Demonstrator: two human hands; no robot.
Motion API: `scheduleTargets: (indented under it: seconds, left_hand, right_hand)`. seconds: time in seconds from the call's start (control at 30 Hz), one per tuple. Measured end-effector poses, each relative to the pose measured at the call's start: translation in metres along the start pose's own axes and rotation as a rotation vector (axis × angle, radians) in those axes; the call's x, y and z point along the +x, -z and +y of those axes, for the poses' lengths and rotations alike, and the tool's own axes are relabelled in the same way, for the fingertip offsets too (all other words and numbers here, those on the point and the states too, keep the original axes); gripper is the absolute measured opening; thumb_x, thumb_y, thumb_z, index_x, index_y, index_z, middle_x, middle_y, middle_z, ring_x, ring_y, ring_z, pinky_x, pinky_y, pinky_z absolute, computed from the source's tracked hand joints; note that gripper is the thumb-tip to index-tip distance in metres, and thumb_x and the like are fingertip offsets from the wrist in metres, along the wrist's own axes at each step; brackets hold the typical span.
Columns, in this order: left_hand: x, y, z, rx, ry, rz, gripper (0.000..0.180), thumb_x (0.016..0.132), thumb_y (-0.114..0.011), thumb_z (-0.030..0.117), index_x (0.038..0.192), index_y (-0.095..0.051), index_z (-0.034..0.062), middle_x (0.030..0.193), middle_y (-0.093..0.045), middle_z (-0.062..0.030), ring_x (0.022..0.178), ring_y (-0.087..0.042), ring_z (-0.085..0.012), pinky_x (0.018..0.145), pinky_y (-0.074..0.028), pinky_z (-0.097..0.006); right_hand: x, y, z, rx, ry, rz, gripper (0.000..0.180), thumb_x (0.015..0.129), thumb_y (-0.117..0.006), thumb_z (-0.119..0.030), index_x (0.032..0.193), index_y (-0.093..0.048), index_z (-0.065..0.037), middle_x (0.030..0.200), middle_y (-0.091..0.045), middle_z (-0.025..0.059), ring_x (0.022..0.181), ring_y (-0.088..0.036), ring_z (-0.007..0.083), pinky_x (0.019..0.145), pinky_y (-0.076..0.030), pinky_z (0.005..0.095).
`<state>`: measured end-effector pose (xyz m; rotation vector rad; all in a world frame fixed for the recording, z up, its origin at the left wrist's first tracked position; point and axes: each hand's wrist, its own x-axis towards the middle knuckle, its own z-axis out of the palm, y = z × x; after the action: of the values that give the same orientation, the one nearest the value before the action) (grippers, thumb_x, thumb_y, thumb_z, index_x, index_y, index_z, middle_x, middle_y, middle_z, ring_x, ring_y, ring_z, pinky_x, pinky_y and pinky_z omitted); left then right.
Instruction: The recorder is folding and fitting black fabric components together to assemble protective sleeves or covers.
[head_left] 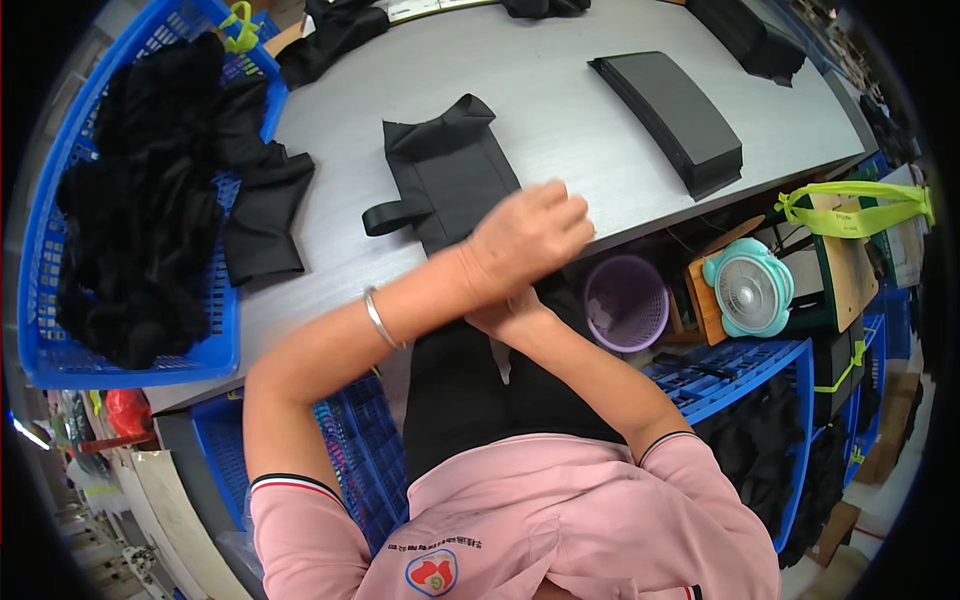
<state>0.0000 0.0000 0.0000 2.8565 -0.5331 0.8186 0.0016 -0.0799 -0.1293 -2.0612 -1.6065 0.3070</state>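
Observation:
A black fabric piece lies on the grey table, its far end folded up and a loop of black strap sticking out on its left side. My left hand is over the near right part of this piece, its fingers curled closed; whatever may be in them is hidden. Below my left wrist, close to my lap and the table's front edge, is my right hand. My left forearm crosses over it and hides its fingers. I cannot tell whether either hand touches the fabric.
On the left a blue basket holds black fabric pieces. A long black padded piece lies on the table's right. Beyond the front edge are a purple bin, a turquoise fan and a blue crate of black items.

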Motion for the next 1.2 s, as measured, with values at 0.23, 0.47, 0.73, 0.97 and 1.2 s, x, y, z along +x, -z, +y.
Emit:
scheduleTargets:
  seconds: [0.23,0.47,0.73,0.97,1.2]
  left_hand:
    - [-0.038,0.031,-0.026,-0.919,0.619,-0.21,0.044,0.103,-0.048,0.036,0.128,-0.063,0.0024,0.142,-0.054,-0.0163,0.129,-0.053,-0.0325,0.109,-0.04,-0.036]
    - [-0.133,0.006,-0.033,-0.113,0.881,0.288,0.045,0.09,-0.067,0.01,0.133,-0.056,0.0019,0.147,-0.047,-0.0195,0.136,-0.044,-0.0354,0.113,-0.034,-0.04]
    - [-0.136,-0.004,0.106,-0.531,1.365,1.065,0.067,0.083,-0.074,-0.002,0.141,-0.041,0.0007,0.136,-0.048,-0.0133,0.124,-0.047,-0.0213,0.104,-0.041,-0.036]
    - [-0.143,0.0,0.131,-1.421,1.474,1.009,0.042,0.09,-0.073,0.01,0.126,-0.055,0.0012,0.127,-0.06,-0.0099,0.117,-0.057,-0.0157,0.101,-0.045,-0.03]
    - [-0.157,0.002,0.132,-1.539,1.673,0.832,0.037,0.087,-0.078,0.016,0.119,-0.064,0.0028,0.119,-0.066,-0.0072,0.107,-0.063,-0.0146,0.094,-0.05,-0.03]
  right_hand:
    - [-0.02,0.035,-0.034,-0.32,0.089,-0.179,0.037,0.086,-0.057,-0.023,0.12,-0.064,-0.012,0.122,-0.058,0.0113,0.111,-0.054,0.0342,0.088,-0.041,0.058]
    - [-0.037,0.013,-0.025,-0.345,0.137,-0.079,0.038,0.087,-0.058,-0.025,0.123,-0.064,-0.013,0.122,-0.058,0.0129,0.112,-0.052,0.0374,0.086,-0.04,0.0634]
    - [-0.075,0.01,-0.029,-0.078,0.201,0.206,0.042,0.085,-0.065,-0.024,0.123,-0.063,-0.006,0.129,-0.059,0.01,0.113,-0.055,0.0333,0.096,-0.04,0.0653]
    - [-0.113,0.017,-0.031,-0.024,0.402,0.189,0.029,0.083,-0.066,-0.012,0.11,-0.067,-0.002,0.123,-0.062,0.0176,0.109,-0.063,0.0315,0.092,-0.052,0.0449]
    - [-0.129,0.1,-0.05,0.231,0.197,0.639,0.014,0.08,-0.069,0.0,0.094,-0.067,0.002,0.094,-0.068,0.0177,0.081,-0.069,0.0294,0.073,-0.055,0.0337]
